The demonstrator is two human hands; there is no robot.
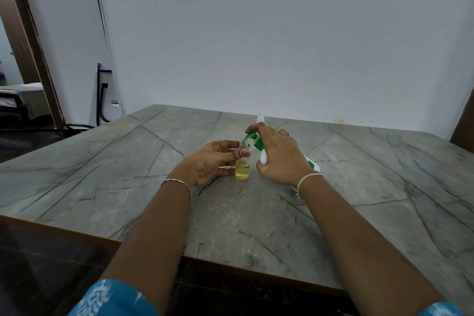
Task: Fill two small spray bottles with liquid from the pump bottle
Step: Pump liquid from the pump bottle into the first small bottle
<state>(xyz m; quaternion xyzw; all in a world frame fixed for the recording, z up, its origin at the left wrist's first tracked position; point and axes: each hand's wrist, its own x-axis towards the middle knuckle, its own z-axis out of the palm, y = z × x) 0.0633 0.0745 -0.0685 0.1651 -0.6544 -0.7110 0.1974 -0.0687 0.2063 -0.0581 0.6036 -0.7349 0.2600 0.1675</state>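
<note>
A small clear spray bottle (242, 170) stands uncapped on the table, its lower part holding yellow liquid. My left hand (211, 161) grips it from the left, thumb across its upper wall. My right hand (279, 156) wraps around the white pump bottle (263, 158) and tilts it; my index finger lies on the green pump head (252, 139), whose spout points into the small bottle's mouth. A second small white-topped spray bottle (260, 117) stands just behind my right hand, mostly hidden.
The grey marble-patterned table (359, 187) has a brown front edge and meets the white wall at the back. A doorway and black metal frame (101, 95) are at the left. A brown object (464, 131) stands at the right edge.
</note>
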